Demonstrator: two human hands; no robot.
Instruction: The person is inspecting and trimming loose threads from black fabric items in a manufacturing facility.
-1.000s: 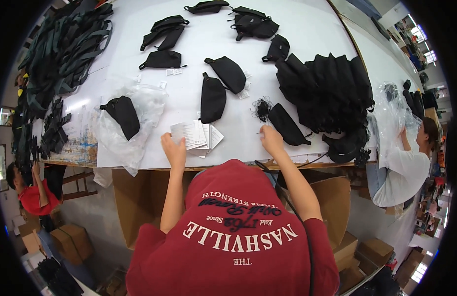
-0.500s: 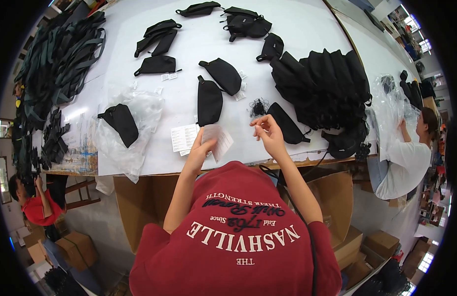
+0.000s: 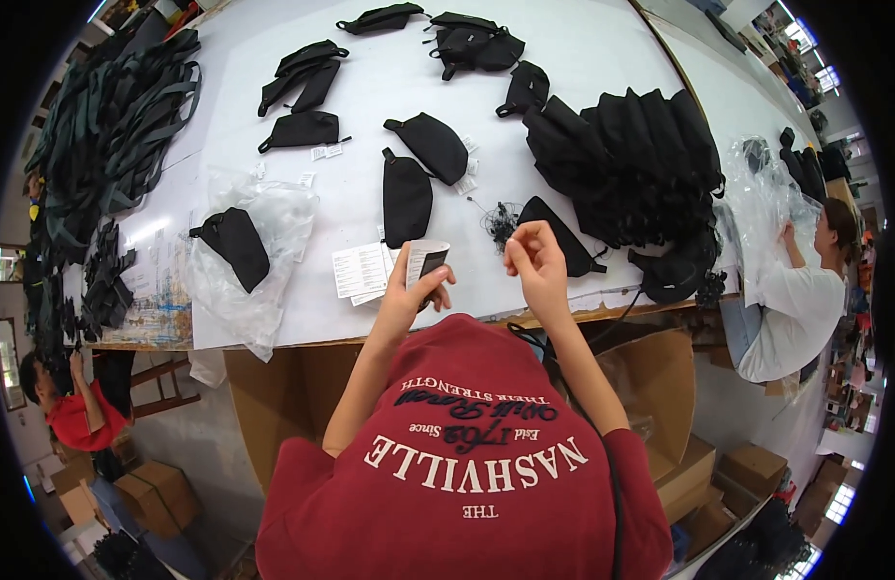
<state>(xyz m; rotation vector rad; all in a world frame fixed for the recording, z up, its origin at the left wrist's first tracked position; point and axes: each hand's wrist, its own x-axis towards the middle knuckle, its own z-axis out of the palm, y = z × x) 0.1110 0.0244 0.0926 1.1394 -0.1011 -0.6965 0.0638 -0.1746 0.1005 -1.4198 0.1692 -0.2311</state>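
My left hand (image 3: 409, 290) grips a folded paper leaflet (image 3: 427, 254), white with small print and a dark panel. Flat on the table beside it lies a printed white sheet (image 3: 360, 273). My right hand (image 3: 537, 268) is raised, thumb and fingers pinched together; anything between them is too small to make out. Just beyond it sits a tangle of thin black cords (image 3: 502, 222). A black zip pouch (image 3: 407, 200) stretches away from the leaflet, another black pouch (image 3: 430, 148) lies behind it, and a third pouch (image 3: 561, 235) is partly covered by my right hand.
A large heap of black pouches (image 3: 626, 164) fills the right side. More pouches (image 3: 303, 130) lie farther back. On the left, a pouch (image 3: 237, 249) rests on clear plastic bags (image 3: 283, 227), near piled dark straps (image 3: 109, 126). Co-workers stand at both sides; an open carton (image 3: 650, 396) sits below the table edge.
The leaflet in my left hand has turned and folded, now showing a dark panel, with the fingers curled round it. My right hand's fingers have drawn closer together.
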